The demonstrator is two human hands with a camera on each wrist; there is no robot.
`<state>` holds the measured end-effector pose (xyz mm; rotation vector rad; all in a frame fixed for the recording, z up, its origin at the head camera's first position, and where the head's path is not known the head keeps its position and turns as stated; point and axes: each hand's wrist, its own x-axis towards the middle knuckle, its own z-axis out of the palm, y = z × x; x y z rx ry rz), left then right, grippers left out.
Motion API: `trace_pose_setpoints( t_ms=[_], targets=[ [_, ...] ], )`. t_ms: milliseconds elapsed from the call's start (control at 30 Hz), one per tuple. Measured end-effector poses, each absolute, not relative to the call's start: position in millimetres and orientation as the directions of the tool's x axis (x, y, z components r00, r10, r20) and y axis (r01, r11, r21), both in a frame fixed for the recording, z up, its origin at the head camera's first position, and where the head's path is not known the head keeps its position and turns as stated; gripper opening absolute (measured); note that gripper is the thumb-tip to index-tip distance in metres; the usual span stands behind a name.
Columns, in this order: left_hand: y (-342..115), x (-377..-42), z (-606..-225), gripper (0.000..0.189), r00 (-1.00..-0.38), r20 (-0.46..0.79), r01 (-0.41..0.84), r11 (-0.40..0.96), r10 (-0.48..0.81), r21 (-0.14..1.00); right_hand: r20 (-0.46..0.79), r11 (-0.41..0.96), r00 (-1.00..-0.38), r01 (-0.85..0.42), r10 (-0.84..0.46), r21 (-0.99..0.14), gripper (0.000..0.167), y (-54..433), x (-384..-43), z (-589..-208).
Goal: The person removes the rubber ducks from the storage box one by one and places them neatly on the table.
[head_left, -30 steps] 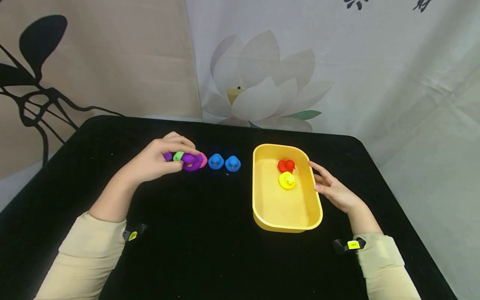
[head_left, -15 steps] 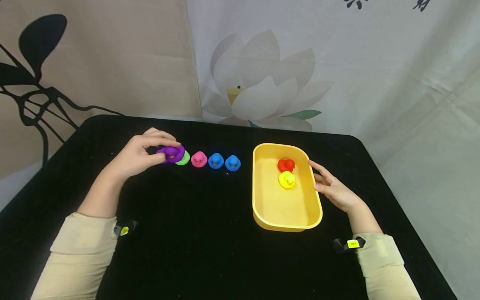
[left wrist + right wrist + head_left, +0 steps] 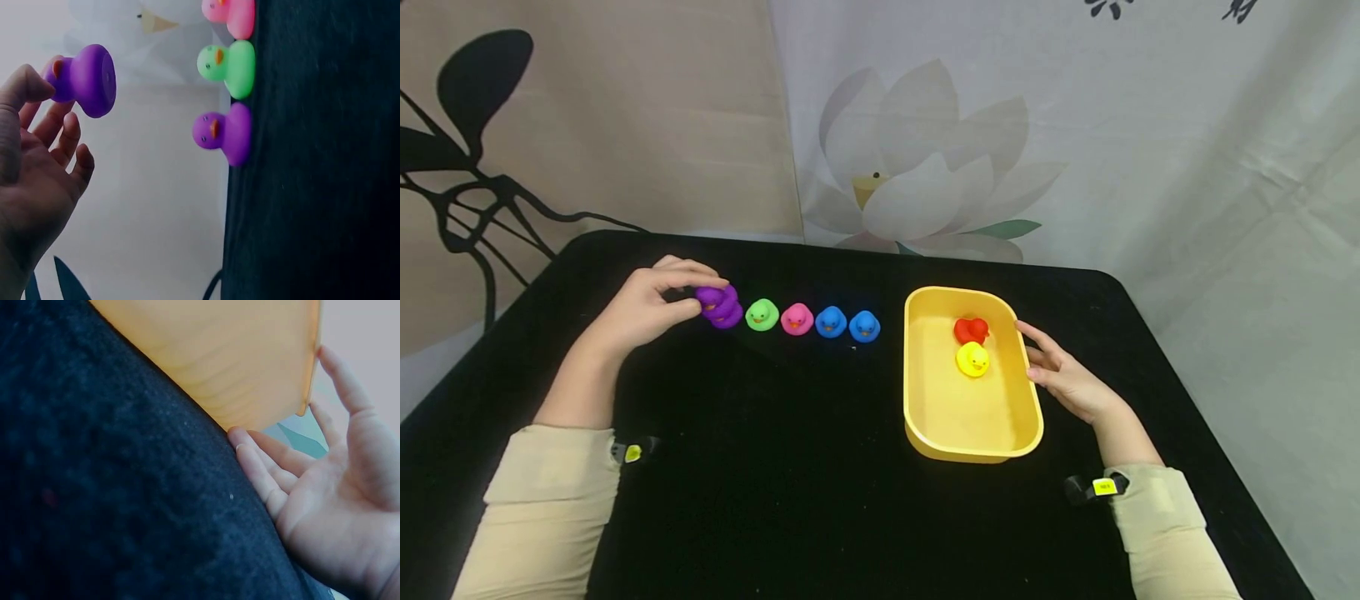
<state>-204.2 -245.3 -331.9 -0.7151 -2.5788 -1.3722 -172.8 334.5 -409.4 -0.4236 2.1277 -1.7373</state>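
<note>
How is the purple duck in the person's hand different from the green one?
The purple duck is pinched in the left hand, clear of the table; the green duck sits on it.
In the left wrist view, the purple duck's underside shows; the green duck's is hidden against the table.
The purple duck is purple all over its body, the green duck light green.
Both are toy ducks with orange beaks.

Held purple duck (image 3: 87, 80) shifted left (green duck (image 3: 762, 315) uncovered).
</note>
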Motion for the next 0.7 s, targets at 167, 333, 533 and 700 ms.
trace_pose_setpoints(
  t_ms=[167,333,533,700],
  targets=[
    [-254,-208,-336,0.028,-0.901,0.300,0.426,0.507,0.314,0.749,-0.085,0.201,-0.890,-0.007,-0.447,-0.980,0.069,335,-173,-410],
    [-264,-211,-341,0.028,-0.919,0.267,0.387,0.542,0.289,0.746,-0.082,0.201,-0.890,-0.011,-0.448,-0.980,0.069,335,-173,-410],
    [-274,-215,-347,0.028,-0.932,0.221,0.350,0.560,0.286,0.751,-0.083,0.200,-0.890,-0.009,-0.448,-0.980,0.069,335,-173,-410],
    [-279,-221,-352,0.028,-0.936,0.175,0.328,0.571,0.307,0.752,-0.080,0.197,-0.890,-0.011,-0.449,-0.980,0.069,335,-172,-411]
  ],
)
